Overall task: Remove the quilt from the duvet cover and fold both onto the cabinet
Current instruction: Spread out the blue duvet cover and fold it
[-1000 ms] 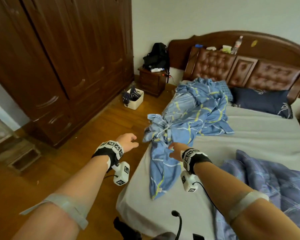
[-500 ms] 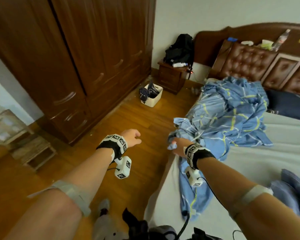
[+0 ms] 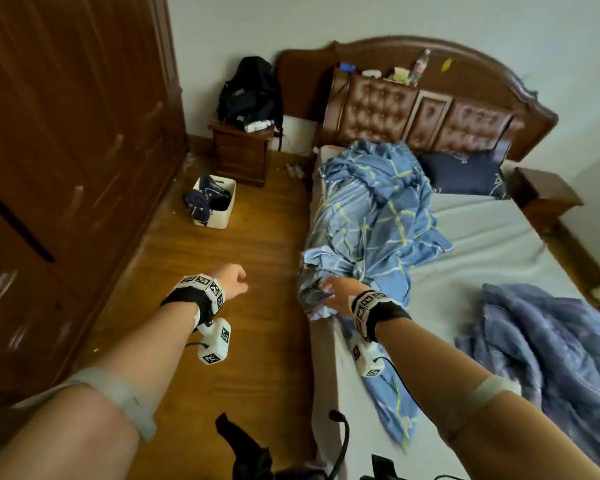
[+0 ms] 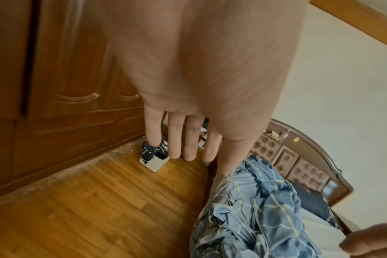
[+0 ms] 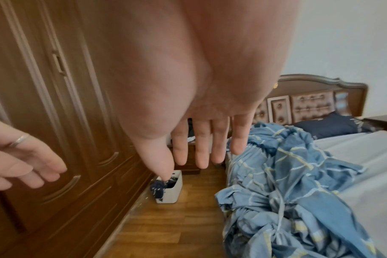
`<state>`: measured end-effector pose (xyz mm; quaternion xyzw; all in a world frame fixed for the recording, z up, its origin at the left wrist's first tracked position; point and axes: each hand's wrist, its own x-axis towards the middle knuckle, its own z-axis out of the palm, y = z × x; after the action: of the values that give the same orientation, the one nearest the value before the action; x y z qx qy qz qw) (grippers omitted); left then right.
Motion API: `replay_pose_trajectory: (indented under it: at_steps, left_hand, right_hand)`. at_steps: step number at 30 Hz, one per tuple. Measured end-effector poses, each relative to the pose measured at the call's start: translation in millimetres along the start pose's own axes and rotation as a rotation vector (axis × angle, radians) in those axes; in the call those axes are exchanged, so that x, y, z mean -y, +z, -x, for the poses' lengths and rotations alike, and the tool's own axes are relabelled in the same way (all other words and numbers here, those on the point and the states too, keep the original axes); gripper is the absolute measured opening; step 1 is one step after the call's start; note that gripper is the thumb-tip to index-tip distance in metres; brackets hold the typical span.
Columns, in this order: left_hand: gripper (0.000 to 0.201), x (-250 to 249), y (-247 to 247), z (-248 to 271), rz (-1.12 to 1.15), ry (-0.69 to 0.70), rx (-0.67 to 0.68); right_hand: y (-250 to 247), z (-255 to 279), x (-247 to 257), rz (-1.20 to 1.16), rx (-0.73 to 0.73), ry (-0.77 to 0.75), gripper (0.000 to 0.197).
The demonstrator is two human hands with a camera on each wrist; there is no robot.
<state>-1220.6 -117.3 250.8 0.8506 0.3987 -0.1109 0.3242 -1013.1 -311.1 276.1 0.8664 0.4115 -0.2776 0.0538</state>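
The person stood at the foot corner of the bed (image 3: 482,244), both arms reaching forward. The left hand (image 3: 231,284) hung over the wooden floor (image 3: 250,306), holding nothing, its fingers (image 4: 172,139) straight and slightly apart. It had hardly shifted from half a second before and was still clear of the bedding.

The right hand (image 3: 336,292) was against the bunched end of the duvet cover (image 3: 371,220), at the left edge of the mattress, much where it had been. A moment earlier it had looked closed on that bunch. Now its own wrist camera showed the fingers (image 5: 202,148) stretched out straight above the cloth, curled round nothing. I could not tell whether the hand was pressing the fabric.

The light blue cover with yellow lines lay crumpled along the left side of the bed, from the headboard (image 3: 430,112) down to the hand. A narrow tail of it ran on toward the foot. It had not visibly moved.

The darker blue quilt (image 3: 561,341) lay heaped on the right part of the mattress, well apart from the cover. Far more of it showed than half a second ago, because the person's head had turned back toward the bed.

A dark pillow (image 3: 465,174) sat against the headboard. A white bin (image 3: 215,202) of dark clothes stood on the floor near the wardrobe (image 3: 66,150). A black backpack (image 3: 250,91) rested on the nightstand (image 3: 239,154).
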Motion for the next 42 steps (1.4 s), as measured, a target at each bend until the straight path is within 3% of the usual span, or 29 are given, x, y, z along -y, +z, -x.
replay_pose_trajectory:
  at_steps: [6, 13, 21, 26, 36, 42]
  left_hand:
    - [0.04, -63.6, -30.5, -72.7, -0.146, 0.204, 0.048]
    - [0.04, -127.5, -74.2, -184.5, -0.219, 0.316, 0.095]
    - [0.033, -185.2, -106.1, -322.0, -0.261, 0.306, 0.054]
    - [0.035, -218.2, -79.3, -393.0, -0.311, 0.319, 0.24]
    - [0.058, -293.5, 33.0, -552.4, -0.401, 0.418, 0.524]
    - [0.046, -275.6, 99.9, -643.0, -0.466, 0.26, 0.65]
  right_hand:
    - [-26.9, -23.0, -52.8, -0.139, -0.059, 0.22, 0.051]
    - [-70.4, -111.8, -69.2, -0.265, -0.08, 0.209, 0.048]
    - [-128.8, -229.9, -116.7, -0.443, -0.096, 0.264, 0.05]
    - [-123.3, -265.1, -157.2, -0.547, -0.02, 0.352, 0.049]
    - [-94.2, -344.9, -242.0, -0.757, -0.008, 0.74, 0.039]
    - [-30.6, -415.5, -253.5, -0.903, 0.108, 0.911, 0.049]
